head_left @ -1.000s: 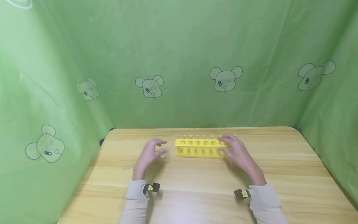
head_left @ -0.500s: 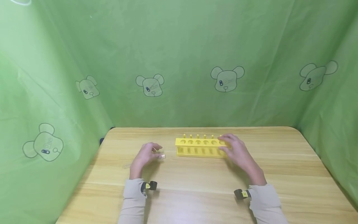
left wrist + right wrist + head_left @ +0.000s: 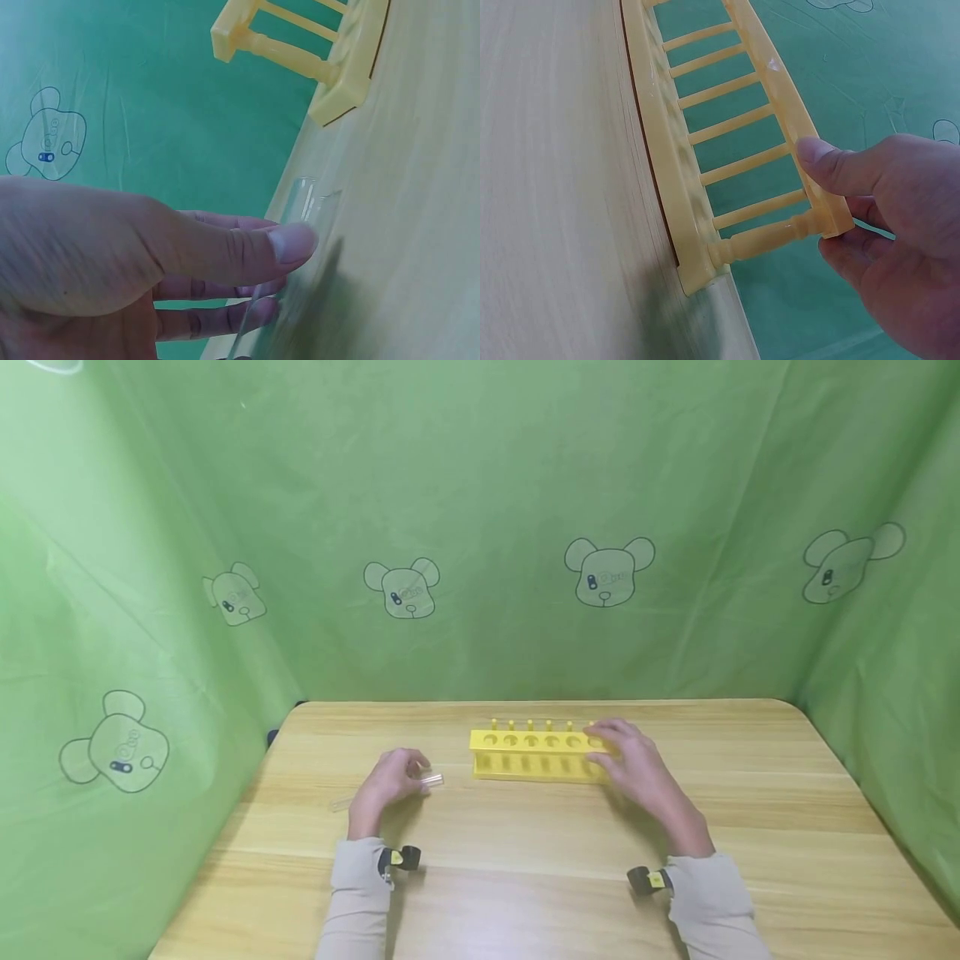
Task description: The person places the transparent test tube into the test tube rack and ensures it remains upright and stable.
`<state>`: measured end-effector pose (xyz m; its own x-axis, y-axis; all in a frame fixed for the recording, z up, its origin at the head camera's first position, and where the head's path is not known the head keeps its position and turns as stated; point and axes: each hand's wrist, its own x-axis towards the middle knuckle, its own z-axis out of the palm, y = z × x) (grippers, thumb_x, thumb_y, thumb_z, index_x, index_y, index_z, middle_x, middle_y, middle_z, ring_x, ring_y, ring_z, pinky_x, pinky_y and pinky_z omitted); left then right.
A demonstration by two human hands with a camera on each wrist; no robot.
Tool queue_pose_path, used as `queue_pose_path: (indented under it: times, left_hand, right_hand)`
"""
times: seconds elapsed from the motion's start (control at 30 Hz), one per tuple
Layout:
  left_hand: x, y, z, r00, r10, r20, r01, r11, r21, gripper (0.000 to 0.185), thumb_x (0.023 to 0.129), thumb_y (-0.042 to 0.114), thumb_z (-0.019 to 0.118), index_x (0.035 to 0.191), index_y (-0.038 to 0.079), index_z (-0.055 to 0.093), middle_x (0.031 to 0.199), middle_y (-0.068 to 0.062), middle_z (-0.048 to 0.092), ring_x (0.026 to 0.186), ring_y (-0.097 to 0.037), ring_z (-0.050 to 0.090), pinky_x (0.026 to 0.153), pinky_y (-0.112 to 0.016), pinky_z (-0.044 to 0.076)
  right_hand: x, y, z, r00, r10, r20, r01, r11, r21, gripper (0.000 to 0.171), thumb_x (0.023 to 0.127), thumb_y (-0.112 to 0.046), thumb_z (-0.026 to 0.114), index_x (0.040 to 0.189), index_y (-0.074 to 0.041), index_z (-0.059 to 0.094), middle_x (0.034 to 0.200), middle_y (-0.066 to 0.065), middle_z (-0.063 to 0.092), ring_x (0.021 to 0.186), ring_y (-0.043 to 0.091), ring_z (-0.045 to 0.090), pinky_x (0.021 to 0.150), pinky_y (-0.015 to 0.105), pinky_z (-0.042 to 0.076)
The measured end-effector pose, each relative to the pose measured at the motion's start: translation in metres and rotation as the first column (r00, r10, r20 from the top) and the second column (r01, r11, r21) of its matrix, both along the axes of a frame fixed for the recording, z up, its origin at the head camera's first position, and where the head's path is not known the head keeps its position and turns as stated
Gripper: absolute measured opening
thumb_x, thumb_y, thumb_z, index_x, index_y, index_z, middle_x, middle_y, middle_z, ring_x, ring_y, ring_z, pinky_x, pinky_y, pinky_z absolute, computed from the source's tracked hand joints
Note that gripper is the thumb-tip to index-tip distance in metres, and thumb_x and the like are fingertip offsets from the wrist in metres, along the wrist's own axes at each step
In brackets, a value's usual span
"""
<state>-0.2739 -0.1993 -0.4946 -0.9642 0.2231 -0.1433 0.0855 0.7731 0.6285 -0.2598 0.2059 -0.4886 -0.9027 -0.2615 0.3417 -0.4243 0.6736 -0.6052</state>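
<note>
- A clear tube (image 3: 431, 780) lies on the table (image 3: 525, 860), left of the rack; the left hand (image 3: 384, 785) pinches it between thumb and fingers.
- It looks light, slick and breakable, so a gentle mid-length hold seems best.
- The yellow rack (image 3: 536, 753) looks stiff and light; the right hand (image 3: 630, 764) grips its right end.

Two bare hands: left hand (image 3: 386, 783), right hand (image 3: 637, 768). Long light-grey sleeves (image 3: 358, 902) reach wrists. Small black camera (image 3: 401, 858) with yellow mark strapped at each wrist.
</note>
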Motion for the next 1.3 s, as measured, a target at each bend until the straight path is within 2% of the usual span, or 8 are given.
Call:
queue_pose_path:
  times: [0.23,0.6,0.83,0.97,1.13,1.3]
  left_hand:
    - [0.001,0.001,-0.001,1.0,-0.002,0.001,0.002,0.999,-0.035,0.037,0.076,0.0,0.085,0.112,0.003,0.073,0.106,-0.016,0.071,0.094,-0.027,0.066,0.09,-0.048,0.058]
    - [0.003,0.003,-0.002,1.0,0.011,0.01,-0.011,0.998,-0.061,0.032,0.076,-0.01,0.077,0.104,0.006,0.074,0.1,-0.012,0.071,0.088,-0.024,0.065,0.083,-0.043,0.06]
    - [0.003,0.002,-0.001,1.0,0.003,-0.015,-0.004,0.998,-0.066,0.029,0.078,-0.008,0.078,0.102,0.007,0.074,0.098,-0.011,0.071,0.09,-0.025,0.065,0.085,-0.045,0.059]
    - [0.003,0.001,0.001,0.998,-0.009,-0.056,0.006,0.999,-0.044,0.026,0.077,-0.008,0.077,0.099,0.006,0.074,0.092,-0.008,0.069,0.085,-0.024,0.064,0.081,-0.043,0.059]
    - [0.002,-0.001,0.005,0.996,0.007,-0.089,-0.008,1.0,-0.015,0.028,0.081,-0.009,0.073,0.105,0.005,0.073,0.093,-0.009,0.069,0.085,-0.023,0.064,0.081,-0.042,0.059]
    - [0.004,0.001,0.015,0.993,0.023,-0.117,-0.021,1.0,0.011,0.029,0.088,-0.008,0.069,0.114,0.003,0.071,0.104,-0.014,0.07,0.095,-0.029,0.066,0.087,-0.045,0.06]
  right_hand:
    - [0.001,0.0,0.001,1.0,0.002,-0.003,-0.002,1.0,-0.004,0.042,0.091,-0.004,0.076,0.131,0.002,0.064,0.134,0.023,0.059,0.125,0.045,0.053,0.107,0.063,0.045]
    - [0.002,0.0,0.001,1.0,0.001,-0.012,-0.001,1.0,-0.003,0.042,0.09,-0.003,0.076,0.131,0.003,0.065,0.133,0.024,0.059,0.125,0.046,0.053,0.106,0.064,0.046]
    - [0.001,0.0,0.001,1.0,0.001,-0.013,-0.001,1.0,-0.003,0.042,0.091,-0.004,0.076,0.131,0.002,0.065,0.133,0.024,0.059,0.125,0.045,0.053,0.107,0.063,0.046]
    - [0.001,0.0,0.0,1.0,0.006,-0.026,-0.006,1.0,-0.003,0.042,0.09,-0.002,0.077,0.131,0.002,0.065,0.133,0.024,0.06,0.125,0.045,0.054,0.106,0.062,0.047]
    - [0.0,0.0,0.0,0.999,0.008,-0.037,-0.008,1.0,-0.005,0.042,0.089,-0.001,0.077,0.13,0.003,0.065,0.132,0.024,0.06,0.124,0.045,0.055,0.106,0.061,0.047]
    - [0.001,0.0,0.0,0.999,0.006,-0.034,-0.006,1.0,-0.005,0.043,0.089,-0.001,0.077,0.13,0.003,0.065,0.132,0.025,0.06,0.124,0.046,0.054,0.106,0.062,0.047]
